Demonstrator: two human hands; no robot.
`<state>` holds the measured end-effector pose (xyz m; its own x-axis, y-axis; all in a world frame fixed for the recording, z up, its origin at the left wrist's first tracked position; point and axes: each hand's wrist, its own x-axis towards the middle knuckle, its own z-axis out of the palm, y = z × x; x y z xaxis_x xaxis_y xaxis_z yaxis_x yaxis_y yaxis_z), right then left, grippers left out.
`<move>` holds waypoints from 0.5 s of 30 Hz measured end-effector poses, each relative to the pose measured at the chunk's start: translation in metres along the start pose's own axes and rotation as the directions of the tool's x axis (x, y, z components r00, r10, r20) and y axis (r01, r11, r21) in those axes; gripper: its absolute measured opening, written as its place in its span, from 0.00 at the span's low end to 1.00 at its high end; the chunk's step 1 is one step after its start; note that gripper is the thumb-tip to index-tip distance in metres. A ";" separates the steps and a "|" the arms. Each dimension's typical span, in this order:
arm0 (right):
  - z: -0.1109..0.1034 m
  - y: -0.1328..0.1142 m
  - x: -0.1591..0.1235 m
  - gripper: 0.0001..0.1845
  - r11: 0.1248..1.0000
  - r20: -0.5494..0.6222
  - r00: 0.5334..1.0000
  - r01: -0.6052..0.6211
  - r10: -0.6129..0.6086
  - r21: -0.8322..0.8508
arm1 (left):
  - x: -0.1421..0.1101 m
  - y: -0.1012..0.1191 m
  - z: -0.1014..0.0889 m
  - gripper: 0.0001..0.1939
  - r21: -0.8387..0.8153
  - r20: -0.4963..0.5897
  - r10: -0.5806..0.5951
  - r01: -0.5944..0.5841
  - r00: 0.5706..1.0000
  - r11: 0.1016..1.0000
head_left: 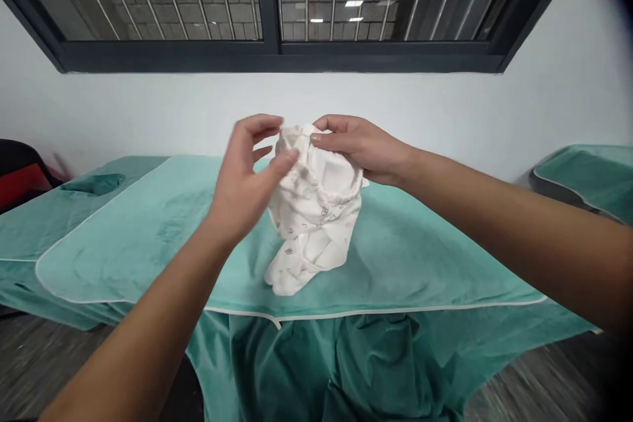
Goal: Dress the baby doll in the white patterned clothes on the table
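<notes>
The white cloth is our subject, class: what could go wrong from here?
First, the white cloth could slip: the right hand pinches its upper edge, while the left hand is spread and seems to give little grip. If so, it would probably drop onto the green cover below.
Second, its lower part hangs loose and folded, so it might twist or crease when moved.
</notes>
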<state>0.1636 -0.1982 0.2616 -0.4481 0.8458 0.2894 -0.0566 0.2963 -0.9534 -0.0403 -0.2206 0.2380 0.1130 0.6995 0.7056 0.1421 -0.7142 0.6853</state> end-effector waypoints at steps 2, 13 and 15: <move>0.002 0.000 0.004 0.16 1.000 -0.032 0.999 0.021 -0.021 0.023 | -0.006 0.007 0.008 0.11 0.123 0.181 0.059 -0.082 0.982 0.989; -0.006 0.008 -0.008 0.20 0.948 0.130 0.991 0.021 0.021 -0.317 | -0.014 -0.006 0.013 0.13 0.461 0.210 -0.068 -0.038 0.975 0.887; -0.004 0.007 -0.013 0.21 0.856 0.201 0.980 0.096 0.009 -0.508 | -0.007 -0.002 0.009 0.13 0.303 0.056 -0.093 0.072 0.994 0.950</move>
<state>0.1728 -0.2056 0.2515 -0.6188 0.7421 0.2576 0.3621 0.5604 -0.7449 -0.0326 -0.2239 0.2306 0.1541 0.7633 0.6274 0.4415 -0.6213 0.6474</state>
